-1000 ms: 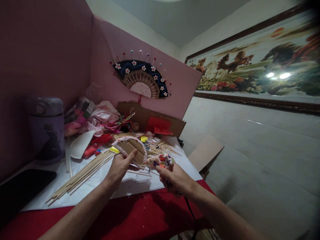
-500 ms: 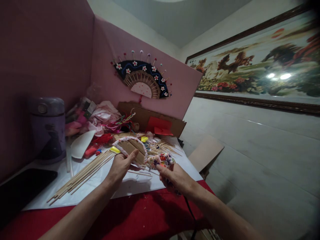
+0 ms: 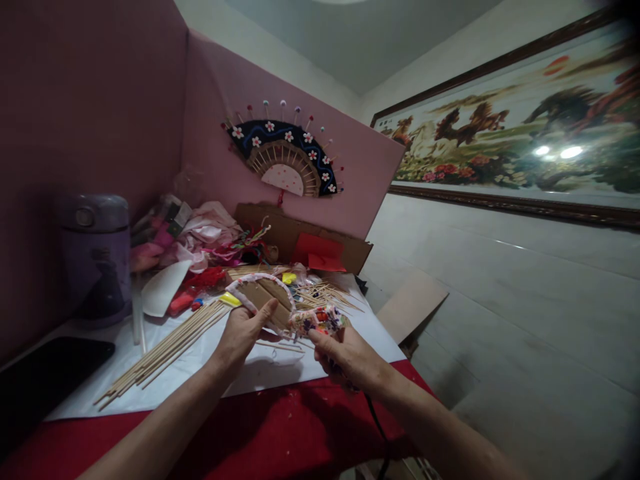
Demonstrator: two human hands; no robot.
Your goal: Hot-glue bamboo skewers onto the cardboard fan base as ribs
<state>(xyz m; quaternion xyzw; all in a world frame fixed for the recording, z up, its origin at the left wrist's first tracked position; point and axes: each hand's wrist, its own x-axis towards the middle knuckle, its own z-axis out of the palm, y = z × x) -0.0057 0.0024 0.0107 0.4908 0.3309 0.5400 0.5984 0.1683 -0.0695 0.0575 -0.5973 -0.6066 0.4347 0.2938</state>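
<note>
1. Fingers [image 3: 261, 313] of the left hand [image 3: 240, 333] clenched on a cardboard piece [image 3: 265, 297], thumb pressed against its lower edge; piece is fan-shaped, edged with pale trim, held tilted above the white sheet [image 3: 260, 370].
2. Right hand [image 3: 345, 357]: fingers closed round a floral fabric bundle [image 3: 317, 321], which touches the cardboard piece at its right end. A dark cord [image 3: 377, 427] hangs below this wrist.
3. Sticks [image 3: 165, 347]: long bundle lying on the sheet, just left of the left hand; a shorter scatter of skewers [image 3: 325, 293] lies behind the bundle.
4. Phone [image 3: 45, 373]: dark, flat, at the left edge of the sheet.
5. Purple flask [image 3: 95, 257]: upright, behind the phone.
6. Fabric scraps [image 3: 205, 233]: pink and red heap against the pink board [image 3: 210, 100].
7. Finished fan [image 3: 285, 157]: dark, flowered, pinned to the board.
8. Red cloth [image 3: 280, 427]: under the sheet, nearest the person.
9. Framed painting [image 3: 515, 127]: on the right wall.
</note>
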